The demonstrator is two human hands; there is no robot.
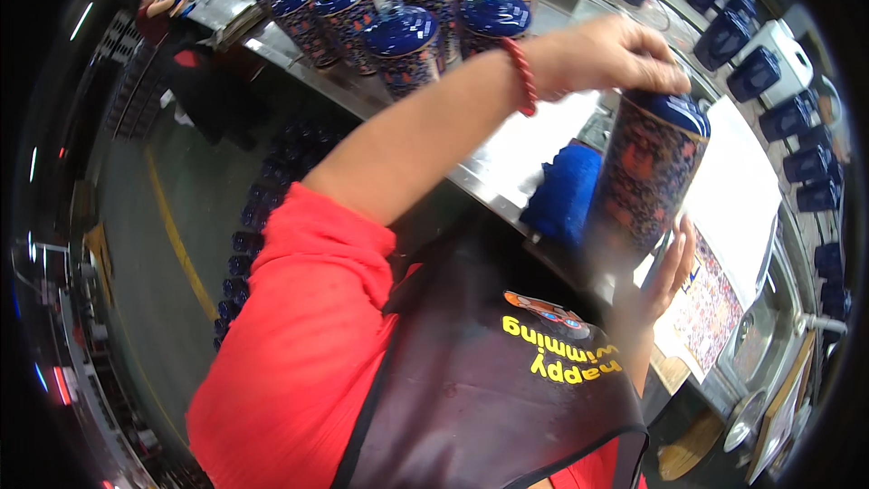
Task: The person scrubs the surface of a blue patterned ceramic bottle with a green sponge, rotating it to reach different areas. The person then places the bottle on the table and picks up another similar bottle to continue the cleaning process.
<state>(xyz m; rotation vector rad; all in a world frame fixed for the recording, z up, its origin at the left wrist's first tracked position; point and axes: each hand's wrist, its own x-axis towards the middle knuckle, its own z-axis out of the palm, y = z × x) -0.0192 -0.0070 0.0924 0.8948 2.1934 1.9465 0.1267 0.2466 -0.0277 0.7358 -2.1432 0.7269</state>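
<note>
A ceramic bottle (647, 167) with a glossy dark blue shoulder and a floral-patterned body stands tilted in front of me. My left hand (620, 54), a red bracelet at its wrist, reaches over from above, its fingers closed round the bottle's top and hiding the neck. Beside the bottle's lower right side is my right hand (668, 272), fingers stretched out and partly blurred; whether it touches the bottle I cannot tell. A bunched blue cloth (566, 195) lies just left of the bottle. A sheet of colourful floral decals (711, 312) lies to the right of my right hand.
Several finished patterned bottles (400, 32) stand on the metal table at the back left. Plain blue bottles (724, 41) line a conveyor along the right. White paper (742, 190) covers the right worktop, near a metal sink (751, 344). More dark bottles (262, 208) stand on the floor.
</note>
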